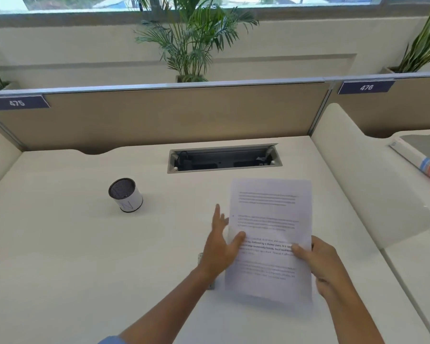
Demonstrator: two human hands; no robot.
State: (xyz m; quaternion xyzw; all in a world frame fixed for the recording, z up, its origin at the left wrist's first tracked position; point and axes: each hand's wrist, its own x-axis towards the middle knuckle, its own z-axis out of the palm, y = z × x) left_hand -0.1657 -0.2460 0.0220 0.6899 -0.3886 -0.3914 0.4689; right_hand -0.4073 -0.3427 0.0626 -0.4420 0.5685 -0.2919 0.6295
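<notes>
Beige cubicle partition [159, 115] is running across the back, a green potted palm [191, 40] is showing behind it, and the white counter [85, 256] is filling the foreground. On it a white cylindrical pen cup with a dark mesh lining [126, 194] is standing well to the left, and a grey recessed cable tray [224, 158] is lying open near the partition.

The action is at the front right: the white printed paper [268, 219] is being held above the counter, tilted up toward the camera, its text facing the person. I cannot tell if it is one sheet or several. The right hand [320, 259] is gripping the right edge, thumb curled onto the printed face. The left hand [220, 249] is hooking its thumb over the face while its fingers are stretching straight along the left edge, so the paper is sitting in the fork of that hand.

A small grey object [211, 285] is peeking out beneath the left wrist; too hidden to identify.

By my reading, this is the squaring-up or checking step, with both hands steadying the paper. The next move is probably calling for an even two-handed grip and a level lowering onto the bare counter, keeping the edges aligned and clear of the cup.
</notes>
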